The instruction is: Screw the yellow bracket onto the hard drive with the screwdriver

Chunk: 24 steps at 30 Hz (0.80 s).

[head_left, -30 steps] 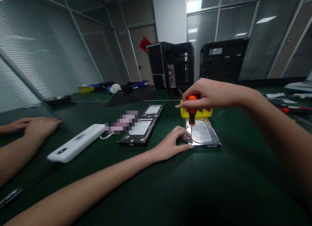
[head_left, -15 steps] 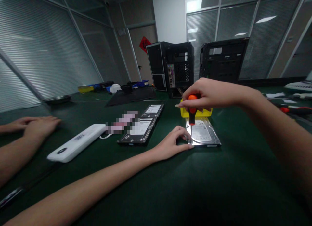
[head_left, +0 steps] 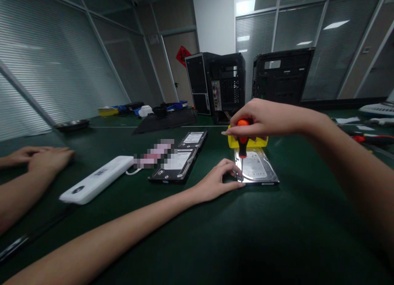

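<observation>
A silver hard drive (head_left: 257, 166) lies flat on the green table, its label side up. My right hand (head_left: 254, 119) is wrapped round the orange and black handle of a screwdriver (head_left: 243, 147), which stands upright with its tip at the drive's near left corner. Fingers and thumb of my left hand (head_left: 220, 180) grip that same corner from the left, close beside the tip. Behind the drive, partly hidden by my right hand, is a yellow container (head_left: 233, 143).
Two black hard drives (head_left: 177, 166) (head_left: 193, 139) lie left of my left hand, beside a white power bank (head_left: 98, 180). Another person's hands (head_left: 51, 158) rest at the far left. Computer cases (head_left: 215, 84) (head_left: 281, 78) stand behind; red-handled pliers (head_left: 374, 139) lie right.
The other person's hands at the left have shifted very slightly left. My own hands and the screwdriver show no clear movement.
</observation>
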Each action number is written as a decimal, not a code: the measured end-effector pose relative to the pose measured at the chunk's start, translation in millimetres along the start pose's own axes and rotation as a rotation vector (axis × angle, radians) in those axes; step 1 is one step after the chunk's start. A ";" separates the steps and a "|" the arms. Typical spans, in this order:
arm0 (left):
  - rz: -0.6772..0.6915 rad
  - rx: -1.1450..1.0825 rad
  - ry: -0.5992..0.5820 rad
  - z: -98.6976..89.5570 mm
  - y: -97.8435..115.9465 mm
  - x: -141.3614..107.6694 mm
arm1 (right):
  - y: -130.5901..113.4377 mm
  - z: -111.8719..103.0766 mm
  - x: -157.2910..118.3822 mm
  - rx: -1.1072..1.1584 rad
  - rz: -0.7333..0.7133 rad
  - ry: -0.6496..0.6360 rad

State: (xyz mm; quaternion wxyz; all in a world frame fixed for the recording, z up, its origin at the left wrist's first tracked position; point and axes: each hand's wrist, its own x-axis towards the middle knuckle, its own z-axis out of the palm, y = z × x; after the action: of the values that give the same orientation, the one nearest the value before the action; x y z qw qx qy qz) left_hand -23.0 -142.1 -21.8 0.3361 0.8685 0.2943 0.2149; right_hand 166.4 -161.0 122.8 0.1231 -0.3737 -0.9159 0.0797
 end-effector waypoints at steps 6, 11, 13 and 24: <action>-0.009 -0.001 -0.001 -0.1 0.9 0.2 | -3.4 1.4 0.5 0.028 -0.009 -0.021; 0.012 0.001 0.000 -0.7 0.9 0.5 | -2.5 0.5 0.0 0.080 0.058 -0.047; 0.023 0.002 -0.001 -0.5 0.1 0.3 | -0.4 -0.2 -0.3 0.116 0.067 -0.059; 0.027 0.006 0.015 0.9 -5.3 0.4 | 8.9 3.0 2.4 0.189 -0.036 -0.033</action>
State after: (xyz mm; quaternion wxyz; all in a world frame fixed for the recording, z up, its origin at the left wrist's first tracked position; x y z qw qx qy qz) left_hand -24.2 -139.1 -26.0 0.3283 0.8717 0.2858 0.2252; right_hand 169.8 -153.2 118.2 0.1440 -0.3426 -0.9127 0.1700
